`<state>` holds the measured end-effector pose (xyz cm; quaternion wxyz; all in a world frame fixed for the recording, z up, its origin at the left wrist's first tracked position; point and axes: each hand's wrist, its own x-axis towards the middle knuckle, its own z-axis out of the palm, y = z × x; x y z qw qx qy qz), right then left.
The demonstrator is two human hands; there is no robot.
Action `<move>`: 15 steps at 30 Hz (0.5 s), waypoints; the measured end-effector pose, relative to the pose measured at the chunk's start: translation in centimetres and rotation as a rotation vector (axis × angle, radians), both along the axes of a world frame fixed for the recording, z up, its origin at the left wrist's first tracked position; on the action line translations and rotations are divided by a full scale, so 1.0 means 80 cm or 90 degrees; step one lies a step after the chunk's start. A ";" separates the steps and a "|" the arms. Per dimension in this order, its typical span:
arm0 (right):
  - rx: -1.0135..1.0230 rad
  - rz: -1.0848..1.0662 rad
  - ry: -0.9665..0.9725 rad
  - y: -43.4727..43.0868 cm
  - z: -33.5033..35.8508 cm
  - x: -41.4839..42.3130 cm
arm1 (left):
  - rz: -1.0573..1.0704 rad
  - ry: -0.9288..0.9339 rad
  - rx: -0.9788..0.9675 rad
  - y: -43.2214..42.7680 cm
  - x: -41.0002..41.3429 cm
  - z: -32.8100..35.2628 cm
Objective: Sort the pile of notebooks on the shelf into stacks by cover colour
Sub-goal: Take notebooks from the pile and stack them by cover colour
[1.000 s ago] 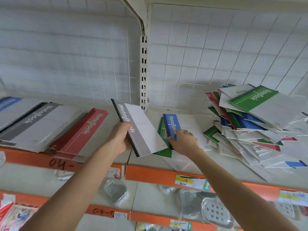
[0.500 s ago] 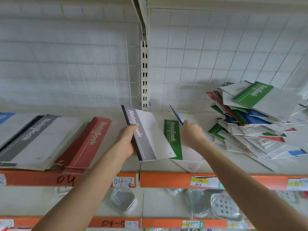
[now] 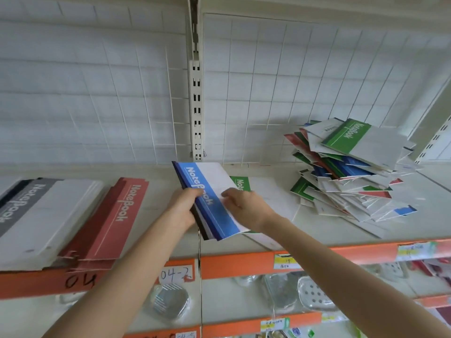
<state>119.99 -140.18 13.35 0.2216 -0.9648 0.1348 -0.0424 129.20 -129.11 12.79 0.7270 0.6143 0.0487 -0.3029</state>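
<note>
A blue notebook (image 3: 210, 198) lies on top of the grey notebook, of which only a dark edge shows, both held above the shelf front. My left hand (image 3: 181, 211) grips their spine side. My right hand (image 3: 244, 206) rests on the blue notebook's white part, fingers curled at its edge. A green notebook (image 3: 240, 182) lies on the shelf behind my right hand. The mixed pile of notebooks (image 3: 349, 172) sits at the right. A red stack (image 3: 109, 220) and a grey stack (image 3: 36, 215) lie at the left.
The shelf (image 3: 317, 230) has an orange front strip (image 3: 244, 262) with price labels. A slotted upright post (image 3: 196, 106) and white wire grid stand behind. Lower shelves hold packaged metal goods (image 3: 170, 301).
My right hand has brought the blue notebook leftwards and laid it on the grey notebook in my left hand. The green notebook stays on the shelf.
</note>
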 end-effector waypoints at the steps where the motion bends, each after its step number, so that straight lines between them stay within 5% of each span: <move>1: -0.006 -0.052 0.032 -0.014 -0.003 0.007 | 0.004 -0.009 0.003 0.006 0.003 0.003; 10: -0.100 -0.200 0.231 -0.039 -0.052 0.042 | 0.072 -0.084 0.022 0.082 0.037 0.032; 15: -0.126 -0.252 0.235 -0.025 -0.057 0.052 | 0.067 -0.088 0.017 0.096 0.042 0.029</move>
